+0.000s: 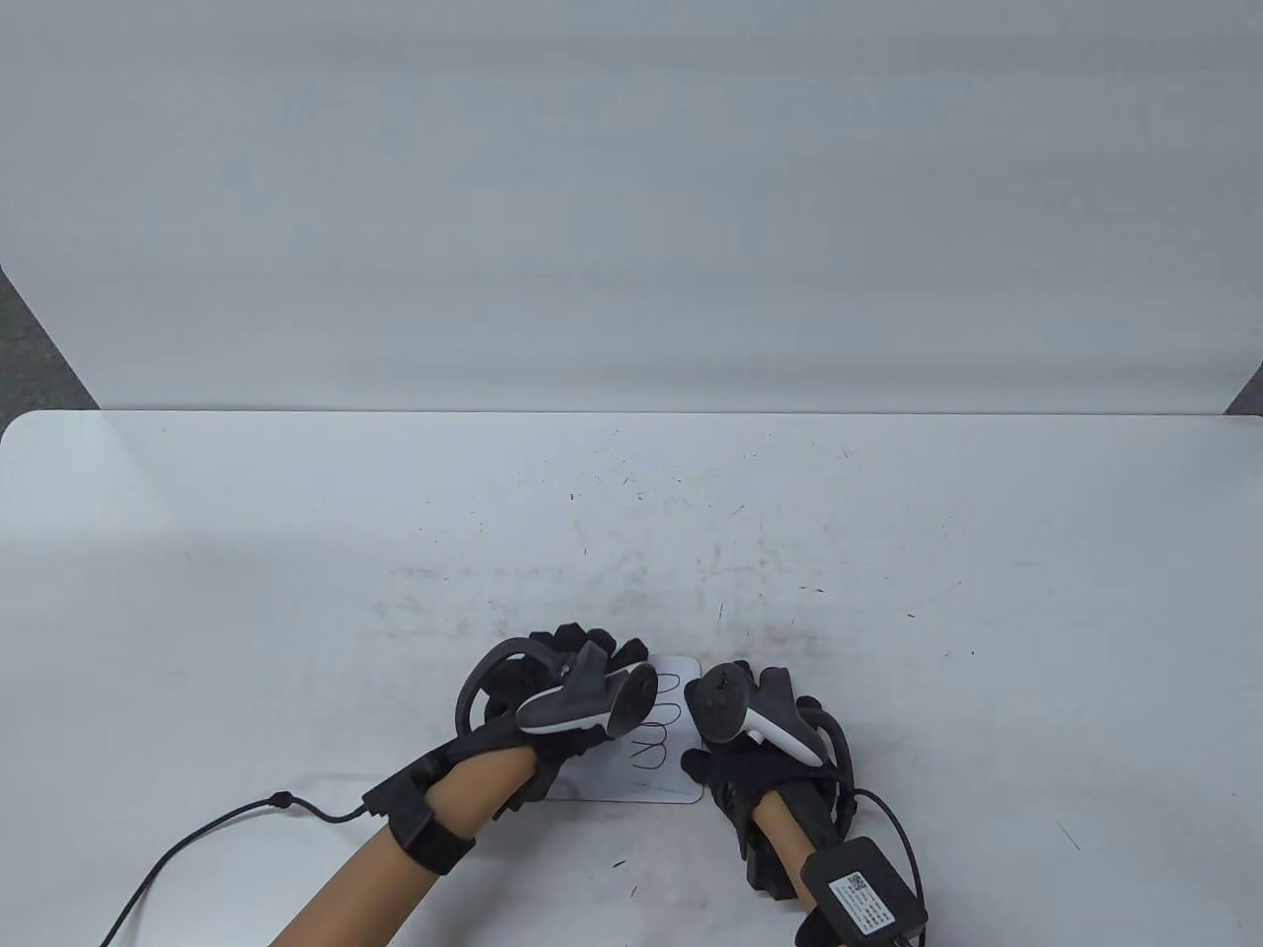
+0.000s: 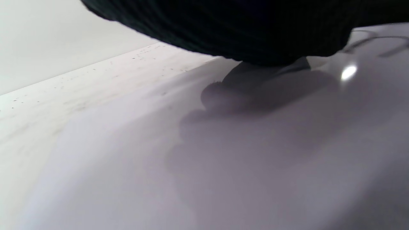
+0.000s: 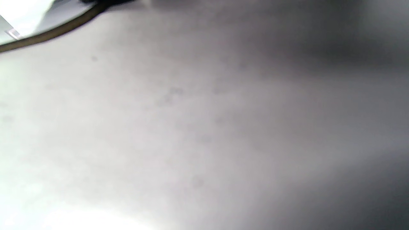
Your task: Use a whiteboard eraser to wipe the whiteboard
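A small whiteboard (image 1: 676, 779) lies flat on the table near the front edge, with dark pen loops (image 1: 663, 715) drawn on it. My left hand (image 1: 582, 653) rests over the board's left part, fingers pointing away; its glove (image 2: 223, 28) hangs over the glossy board (image 2: 223, 159) in the left wrist view, with pen strokes (image 2: 377, 41) at the top right. My right hand (image 1: 732, 762) is at the board's right edge, its fingers hidden under the tracker. No eraser shows clearly in any view. The right wrist view shows only a blurred pale surface.
The white table (image 1: 296, 552) carries dark scuffs and specks around its middle. A white backdrop (image 1: 631, 197) rises behind the far edge. A black cable (image 1: 197, 838) trails from my left wrist to the front left. A labelled black pack (image 1: 863, 888) sits on my right forearm.
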